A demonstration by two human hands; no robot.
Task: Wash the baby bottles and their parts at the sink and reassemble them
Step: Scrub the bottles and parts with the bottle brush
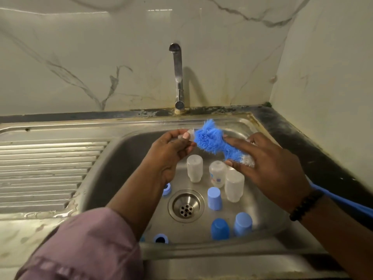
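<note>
Blue brush (214,139) against clear teat (190,134)

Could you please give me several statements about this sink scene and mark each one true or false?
1. The left hand pinches a small clear part. True.
2. Water is running from the tap. False: no stream shows under the spout.
3. Three clear bottles stand upside down in the sink. True.
4. The blue brush lies on the draining board. False: the right hand holds it over the basin, against the clear part.
5. The three blue caps sit on the counter. False: they stand in the basin near the drain.
</note>
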